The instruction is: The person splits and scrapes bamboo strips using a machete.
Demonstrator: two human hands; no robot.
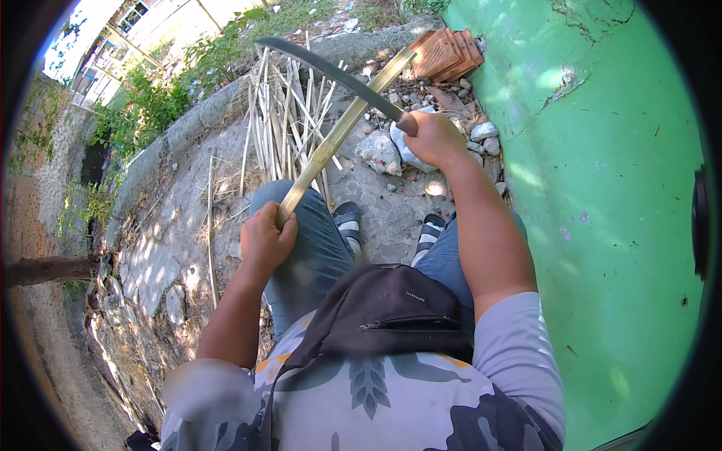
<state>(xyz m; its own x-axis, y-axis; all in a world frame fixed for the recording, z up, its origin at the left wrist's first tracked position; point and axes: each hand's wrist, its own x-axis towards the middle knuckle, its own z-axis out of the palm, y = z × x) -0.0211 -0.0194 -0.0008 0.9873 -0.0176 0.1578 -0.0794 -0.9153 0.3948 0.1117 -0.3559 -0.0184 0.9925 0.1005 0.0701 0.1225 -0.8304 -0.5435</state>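
One pale split stick (325, 154) slants across the middle of my view, its near end toward nine o'clock and its far end just past twelve. I have the left hand (267, 239) clamped around that near end, beside the bent left knee, and the right hand (435, 139), toward one, wrapped around the handle of a long curved knife (323, 68). Its blade crosses the stick near the far end and points to eleven; I cannot tell whether the two touch. Beyond, at eleven, I see a heap of thin strips (278, 131) on the ground. Rocks (378, 152) lie toward twelve, and a stack of orange tiles (444, 59) sits at one. A green painted surface (602, 203) fills three, and a black bag (395, 301) rests at six.
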